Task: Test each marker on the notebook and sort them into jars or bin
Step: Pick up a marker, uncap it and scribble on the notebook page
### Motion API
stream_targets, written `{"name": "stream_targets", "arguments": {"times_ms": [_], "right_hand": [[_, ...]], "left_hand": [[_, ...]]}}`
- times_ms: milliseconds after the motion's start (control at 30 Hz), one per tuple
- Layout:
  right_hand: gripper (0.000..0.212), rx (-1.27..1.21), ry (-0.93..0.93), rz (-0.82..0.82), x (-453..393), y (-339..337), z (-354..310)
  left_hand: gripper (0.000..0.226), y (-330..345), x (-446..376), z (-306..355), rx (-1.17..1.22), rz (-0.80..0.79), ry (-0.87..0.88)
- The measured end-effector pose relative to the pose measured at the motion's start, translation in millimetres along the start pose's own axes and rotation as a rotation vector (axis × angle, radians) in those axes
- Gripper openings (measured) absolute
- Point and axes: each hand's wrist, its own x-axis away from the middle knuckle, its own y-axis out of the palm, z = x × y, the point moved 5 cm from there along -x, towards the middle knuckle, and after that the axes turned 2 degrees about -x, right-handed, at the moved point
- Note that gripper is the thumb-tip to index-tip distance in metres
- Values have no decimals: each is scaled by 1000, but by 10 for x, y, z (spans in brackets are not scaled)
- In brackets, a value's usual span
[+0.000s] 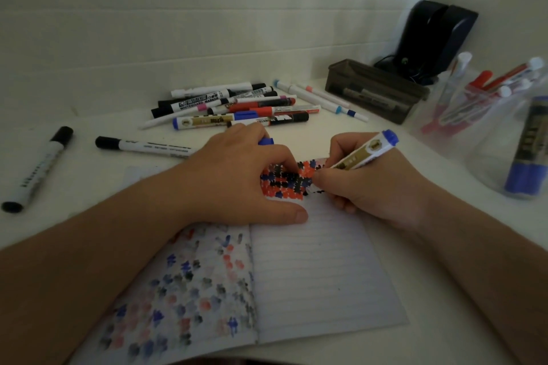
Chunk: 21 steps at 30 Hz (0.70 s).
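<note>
Loose black markers (pixel 37 169): two near the desk's left edge.
Left hand (pixel 237 178): flat on the notebook (pixel 320 272), fingers curled round a blue cap (pixel 266 141).
Marker pile (pixel 234 105): toward the back edge.
Right hand (pixel 367 184): pinching a blue marker (pixel 363 154), tip on the page.
Bin (pixel 376 89): back right.
Jars (pixel 480 115): right edge, holding markers.

The scene is dim and flat, with soft light and only faint shadows under the forearms. Wide-angle distortion bends the edges, stretching the arms at the bottom corners. The clear jars (pixel 486 115) at the right edge look smeared and soft; the centre is sharper.
</note>
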Motion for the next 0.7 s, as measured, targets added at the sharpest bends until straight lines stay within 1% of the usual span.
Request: {"name": "stream_targets", "arguments": {"times_ms": [133, 267, 467, 633, 700], "right_hand": [[29, 3, -4, 12, -8, -16, 4], [26, -65, -9, -11, 9, -16, -17], [29, 5, -31, -12, 11, 13, -28], [28, -84, -22, -5, 12, -16, -16], [27, -67, -25, -1, 2, -5, -5]], "left_hand": [[76, 0, 2, -5, 7, -4, -3], [75, 8, 1, -13, 18, -3, -6], [75, 6, 2, -9, 12, -3, -9], [74, -1, 9, -8, 20, -9, -11], [74, -1, 9, -5, 12, -15, -11]]}}
